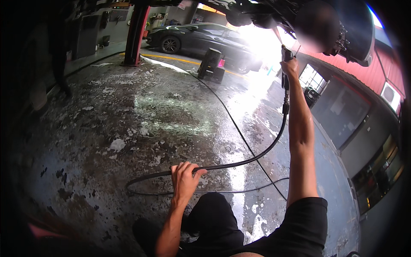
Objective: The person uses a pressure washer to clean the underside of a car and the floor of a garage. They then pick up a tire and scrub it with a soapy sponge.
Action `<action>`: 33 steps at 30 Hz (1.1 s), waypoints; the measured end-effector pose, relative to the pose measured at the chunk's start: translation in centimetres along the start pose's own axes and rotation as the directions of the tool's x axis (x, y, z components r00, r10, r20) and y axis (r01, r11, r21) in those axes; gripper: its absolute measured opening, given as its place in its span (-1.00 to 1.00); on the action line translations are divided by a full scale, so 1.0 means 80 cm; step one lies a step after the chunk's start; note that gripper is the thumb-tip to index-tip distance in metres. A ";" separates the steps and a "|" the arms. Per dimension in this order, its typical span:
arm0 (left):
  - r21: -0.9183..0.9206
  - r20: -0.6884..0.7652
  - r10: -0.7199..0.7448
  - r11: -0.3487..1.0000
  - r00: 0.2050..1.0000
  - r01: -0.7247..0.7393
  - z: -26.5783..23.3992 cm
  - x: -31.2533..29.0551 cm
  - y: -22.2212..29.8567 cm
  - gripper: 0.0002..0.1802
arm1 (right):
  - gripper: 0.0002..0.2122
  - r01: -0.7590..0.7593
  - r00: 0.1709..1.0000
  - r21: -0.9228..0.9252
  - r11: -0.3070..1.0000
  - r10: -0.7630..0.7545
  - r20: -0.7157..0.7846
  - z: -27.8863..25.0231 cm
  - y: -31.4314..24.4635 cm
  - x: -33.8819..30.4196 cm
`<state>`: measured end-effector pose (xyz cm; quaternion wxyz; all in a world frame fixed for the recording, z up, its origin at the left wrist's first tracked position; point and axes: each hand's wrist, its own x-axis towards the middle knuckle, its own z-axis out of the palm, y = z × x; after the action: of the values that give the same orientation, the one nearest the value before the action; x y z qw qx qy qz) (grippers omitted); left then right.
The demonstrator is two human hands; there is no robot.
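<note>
The wet, stained workshop floor [171, 128] extends beneath an overhead vehicle underside [269, 18]. Spraying appears under way; covered and remaining areas cannot be determined. The right hand [291, 66] has its grip closed around the spray gun [287, 54], raised ahead, long axis near vertical, nozzle upward. The left hand's [185, 173] grip curls around the black hose [239, 163].

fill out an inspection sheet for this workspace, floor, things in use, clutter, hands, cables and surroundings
Surface: floor dark and blotchy, shiny in places.
Job's things: spray gun; thick black hose joined at its lower end.
Clutter: dark box standing near the car.
Hands: left hand holds the hose; right hand grips the raised gun.
Cables: thin black line, cord or hose unclear, crosses under the thick hose.
Surroundings: red post; vehicle parts overhead.
</note>
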<state>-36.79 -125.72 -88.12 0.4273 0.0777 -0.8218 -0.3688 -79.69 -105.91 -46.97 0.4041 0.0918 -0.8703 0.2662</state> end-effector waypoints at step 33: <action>0.104 -0.214 -0.178 0.973 0.960 0.204 -0.083 -0.079 -0.040 -0.68 | -0.87 -0.238 0.964 0.614 0.753 0.105 0.245 0.089 -0.092 -0.065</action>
<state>-28.43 -128.80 -91.91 0.4656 0.2208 -0.7840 -0.3461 -78.17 -116.22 -51.84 0.2351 0.1685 -0.7681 0.5713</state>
